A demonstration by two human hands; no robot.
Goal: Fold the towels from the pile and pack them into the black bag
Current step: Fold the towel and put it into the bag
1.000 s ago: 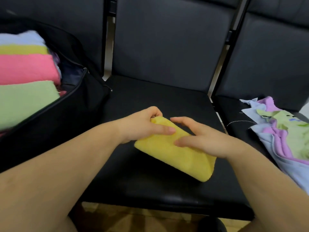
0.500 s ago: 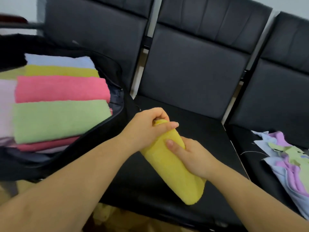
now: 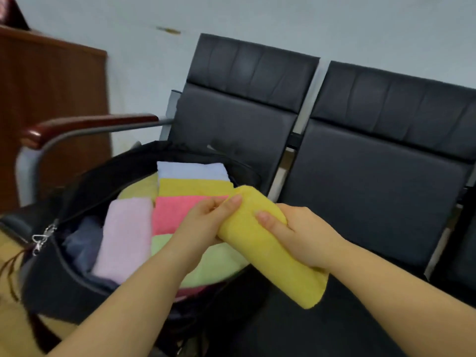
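Note:
A folded yellow towel [image 3: 273,256] is held in the air at the right rim of the open black bag [image 3: 64,289]. My left hand [image 3: 203,222] grips its upper end, over the bag. My right hand [image 3: 298,235] holds its middle from the right side, thumb on top. Inside the bag lie folded towels: a light blue one [image 3: 192,170], a yellow one [image 3: 193,188], a pink one [image 3: 175,215], a lilac one [image 3: 123,238] and a light green one [image 3: 213,266]. The towel pile is out of view.
The bag sits on the left seat of a row of black chairs [image 3: 373,176]. A wooden armrest [image 3: 85,124] on a metal frame runs left of the bag. A brown wooden cabinet [image 3: 51,112] stands at the far left against a pale wall.
Both hands lifted the folded yellow towel off the middle seat and carried it left to the bag's rim. The view turned left, so the pile on the right left the frame.

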